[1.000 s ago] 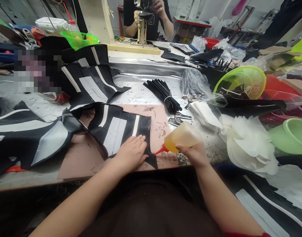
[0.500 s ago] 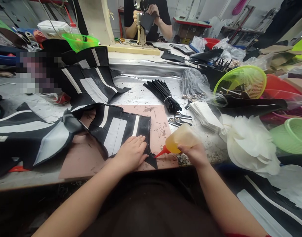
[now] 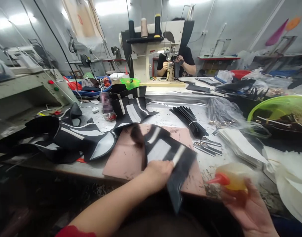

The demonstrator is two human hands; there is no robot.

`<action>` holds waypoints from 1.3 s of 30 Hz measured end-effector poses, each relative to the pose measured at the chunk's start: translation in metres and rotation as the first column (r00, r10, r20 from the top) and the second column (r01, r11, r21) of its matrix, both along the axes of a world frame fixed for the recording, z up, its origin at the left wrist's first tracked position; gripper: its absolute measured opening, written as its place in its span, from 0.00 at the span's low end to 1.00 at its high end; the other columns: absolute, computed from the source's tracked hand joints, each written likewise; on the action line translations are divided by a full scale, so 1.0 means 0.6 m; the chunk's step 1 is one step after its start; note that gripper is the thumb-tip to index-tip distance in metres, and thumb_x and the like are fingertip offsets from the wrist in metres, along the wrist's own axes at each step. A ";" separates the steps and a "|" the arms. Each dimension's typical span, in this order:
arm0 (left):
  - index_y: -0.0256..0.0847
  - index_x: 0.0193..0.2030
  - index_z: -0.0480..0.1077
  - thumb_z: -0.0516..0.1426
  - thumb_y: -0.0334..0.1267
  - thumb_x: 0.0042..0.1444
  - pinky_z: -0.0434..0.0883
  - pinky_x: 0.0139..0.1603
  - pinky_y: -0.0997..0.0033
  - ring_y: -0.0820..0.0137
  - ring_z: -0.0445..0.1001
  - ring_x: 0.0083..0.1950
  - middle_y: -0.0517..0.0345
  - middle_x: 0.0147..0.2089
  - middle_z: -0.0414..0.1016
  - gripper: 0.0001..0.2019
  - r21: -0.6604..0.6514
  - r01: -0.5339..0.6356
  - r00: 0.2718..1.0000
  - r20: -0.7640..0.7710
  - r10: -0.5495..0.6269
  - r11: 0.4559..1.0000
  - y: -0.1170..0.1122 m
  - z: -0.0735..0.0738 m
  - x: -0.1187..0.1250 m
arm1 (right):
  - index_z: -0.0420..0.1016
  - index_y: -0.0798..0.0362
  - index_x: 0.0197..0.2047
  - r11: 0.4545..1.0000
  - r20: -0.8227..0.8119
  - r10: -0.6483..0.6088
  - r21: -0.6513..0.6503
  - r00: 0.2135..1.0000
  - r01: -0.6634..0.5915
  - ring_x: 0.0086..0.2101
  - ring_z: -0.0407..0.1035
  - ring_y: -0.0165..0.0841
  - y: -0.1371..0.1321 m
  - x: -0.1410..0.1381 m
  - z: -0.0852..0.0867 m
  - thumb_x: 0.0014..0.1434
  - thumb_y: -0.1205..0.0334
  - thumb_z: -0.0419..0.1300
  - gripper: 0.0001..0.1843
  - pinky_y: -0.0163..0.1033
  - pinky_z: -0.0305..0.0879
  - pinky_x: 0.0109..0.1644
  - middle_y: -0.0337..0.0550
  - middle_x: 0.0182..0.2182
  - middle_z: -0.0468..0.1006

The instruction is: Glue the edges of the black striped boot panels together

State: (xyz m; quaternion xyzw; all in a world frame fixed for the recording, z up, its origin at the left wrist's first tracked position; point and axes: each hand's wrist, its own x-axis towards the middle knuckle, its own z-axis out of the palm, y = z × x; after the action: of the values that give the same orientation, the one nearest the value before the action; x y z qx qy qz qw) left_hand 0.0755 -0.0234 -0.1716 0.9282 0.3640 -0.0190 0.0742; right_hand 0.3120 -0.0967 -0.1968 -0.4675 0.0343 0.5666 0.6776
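Note:
My left hand [image 3: 157, 176] is closed on the near side of a black leather piece [image 3: 185, 161] with white strips and a pale rectangular patch. The piece is tilted over a pink board [image 3: 123, 158], and its pointed end hangs past the board's front edge. Off to the right, my right hand [image 3: 252, 207] holds a squeeze bottle [image 3: 237, 181] of yellow liquid, its red nozzle pointing left, apart from the leather. Motion blurs that hand and the bottle.
More black leather pieces [image 3: 79, 135] lie at left, others [image 3: 133, 110] behind the board. A tied bundle of black strips [image 3: 190, 120], eyelet tabs [image 3: 207, 146] and white sheets [image 3: 240, 144] sit at right. Across the table, a person [image 3: 188, 61] works at a sewing machine [image 3: 151, 49].
My left hand has gone from lying flat on the leather piece to gripping and lifting it. My right hand has drawn the bottle away from its edge, rightward. The view has tipped up.

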 end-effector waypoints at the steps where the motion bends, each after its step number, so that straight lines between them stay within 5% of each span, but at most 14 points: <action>1: 0.39 0.48 0.64 0.51 0.29 0.54 0.70 0.40 0.73 0.68 0.72 0.41 0.54 0.42 0.73 0.13 -0.036 0.117 0.993 0.022 -0.116 0.993 -0.003 0.003 0.002 | 0.70 0.51 0.31 0.999 -0.005 -0.027 0.028 1.000 0.027 0.14 0.55 0.21 0.001 0.003 0.012 0.24 0.55 0.73 0.27 0.27 0.53 0.11 0.36 0.24 0.73; 4: 0.45 0.44 0.66 0.51 0.26 0.53 0.63 0.53 0.75 0.72 0.67 0.52 0.61 0.47 0.73 0.14 -0.108 0.408 0.912 0.091 -0.400 0.906 0.012 0.021 -0.008 | 0.71 0.52 0.32 0.990 -0.032 -0.095 0.101 0.995 0.098 0.14 0.53 0.19 -0.001 0.013 0.041 0.21 0.55 0.73 0.30 0.25 0.53 0.11 0.34 0.21 0.70; 6: 0.45 0.43 0.67 0.53 0.22 0.47 0.55 0.61 0.70 0.69 0.60 0.59 0.61 0.49 0.72 0.18 -0.120 0.457 0.889 0.076 -0.451 0.881 0.044 0.041 -0.029 | 0.71 0.51 0.35 0.978 -0.043 -0.121 0.164 0.992 0.126 0.15 0.54 0.19 -0.005 0.022 0.051 0.22 0.54 0.73 0.32 0.24 0.54 0.11 0.34 0.21 0.68; 11: 0.43 0.33 0.70 0.52 0.22 0.49 0.45 0.64 0.55 0.65 0.55 0.62 0.57 0.43 0.75 0.12 0.031 0.232 0.937 -0.275 -0.214 0.972 0.141 0.105 -0.090 | 0.71 0.53 0.39 0.965 -0.058 -0.097 0.239 0.994 0.108 0.16 0.53 0.19 -0.019 0.048 0.042 0.23 0.52 0.73 0.36 0.25 0.55 0.13 0.39 0.25 0.70; 15: 0.36 0.27 0.71 0.52 0.21 0.47 0.66 0.47 0.59 0.59 0.72 0.44 0.49 0.32 0.75 0.09 0.117 0.126 0.934 -0.348 -0.078 0.985 0.150 0.127 -0.063 | 0.70 0.52 0.40 0.942 -0.109 -0.042 0.327 0.993 0.076 0.17 0.55 0.20 -0.021 0.056 0.015 0.29 0.49 0.72 0.33 0.27 0.57 0.15 0.42 0.28 0.72; 17: 0.37 0.29 0.71 0.53 0.24 0.48 0.69 0.34 0.67 0.64 0.73 0.31 0.53 0.28 0.74 0.07 0.102 0.122 0.932 -0.353 -0.079 0.987 0.134 0.118 -0.020 | 0.70 0.50 0.41 0.923 -0.110 -0.023 0.378 0.994 0.063 0.18 0.55 0.21 -0.017 0.055 0.000 0.33 0.49 0.70 0.31 0.27 0.56 0.15 0.41 0.29 0.72; 19: 0.36 0.36 0.71 0.53 0.28 0.51 0.69 0.31 0.68 0.64 0.73 0.31 0.52 0.32 0.74 0.07 0.123 0.117 0.941 -0.332 -0.070 0.986 0.121 0.099 0.029 | 0.70 0.48 0.41 0.909 -0.103 -0.017 0.412 0.995 0.058 0.18 0.55 0.21 -0.012 0.054 -0.010 0.36 0.48 0.69 0.28 0.27 0.56 0.15 0.40 0.29 0.72; 21: 0.30 0.46 0.68 0.55 0.35 0.54 0.69 0.41 0.62 0.58 0.72 0.44 0.41 0.44 0.72 0.14 0.175 0.105 0.952 -0.303 -0.048 0.979 0.120 0.075 0.068 | 0.70 0.48 0.41 0.904 -0.094 -0.011 0.425 0.995 0.050 0.18 0.56 0.21 -0.006 0.052 -0.014 0.38 0.47 0.67 0.27 0.27 0.56 0.15 0.40 0.30 0.72; 23: 0.26 0.52 0.64 0.59 0.44 0.51 0.60 0.56 0.56 0.51 0.59 0.58 0.32 0.56 0.61 0.26 0.205 0.101 0.957 -0.289 -0.038 0.974 0.132 0.051 0.088 | 0.70 0.48 0.41 0.905 -0.082 -0.011 0.423 0.997 0.045 0.18 0.57 0.21 0.000 0.051 -0.012 0.39 0.47 0.67 0.26 0.27 0.57 0.16 0.39 0.30 0.73; 25: 0.27 0.55 0.63 0.60 0.53 0.48 0.47 0.63 0.52 0.49 0.46 0.65 0.33 0.63 0.51 0.34 0.203 0.094 0.957 -0.287 -0.033 0.975 0.148 0.031 0.085 | 0.70 0.47 0.41 0.911 -0.061 -0.037 0.408 0.997 0.059 0.18 0.59 0.21 0.007 0.050 -0.006 0.38 0.48 0.69 0.26 0.27 0.59 0.16 0.38 0.30 0.73; 28: 0.35 0.59 0.59 0.55 0.62 0.47 0.38 0.64 0.48 0.50 0.38 0.67 0.37 0.65 0.45 0.38 0.158 0.112 0.957 -0.283 -0.064 0.981 0.162 0.009 0.056 | 0.70 0.46 0.41 0.927 0.007 -0.078 0.368 0.997 0.070 0.20 0.64 0.25 0.020 0.047 0.006 0.33 0.51 0.71 0.30 0.29 0.63 0.18 0.38 0.31 0.75; 33: 0.36 0.61 0.55 0.57 0.68 0.36 0.36 0.64 0.48 0.47 0.42 0.66 0.33 0.64 0.47 0.49 0.067 0.245 0.943 -0.249 -0.221 0.967 0.160 -0.005 0.026 | 0.71 0.48 0.40 0.929 0.130 -0.081 0.370 0.988 0.027 0.24 0.68 0.28 0.072 0.035 0.010 0.31 0.56 0.72 0.30 0.29 0.67 0.21 0.38 0.32 0.76; 39: 0.23 0.61 0.50 0.59 0.69 0.26 0.38 0.65 0.56 0.50 0.49 0.64 0.28 0.63 0.47 0.62 0.039 0.189 0.949 -0.265 -0.172 0.981 0.172 -0.006 0.041 | 0.69 0.51 0.38 0.912 0.393 -0.135 0.408 0.910 -0.040 0.23 0.67 0.27 0.185 0.015 -0.005 0.32 0.55 0.71 0.28 0.29 0.62 0.19 0.37 0.28 0.74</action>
State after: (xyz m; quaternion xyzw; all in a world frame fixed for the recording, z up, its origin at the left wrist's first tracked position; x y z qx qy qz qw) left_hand 0.1004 0.0795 -0.1755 0.9489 0.2848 -0.1359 -0.0060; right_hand 0.3210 0.0142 -0.1997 -0.4241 -0.2167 0.4325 0.7656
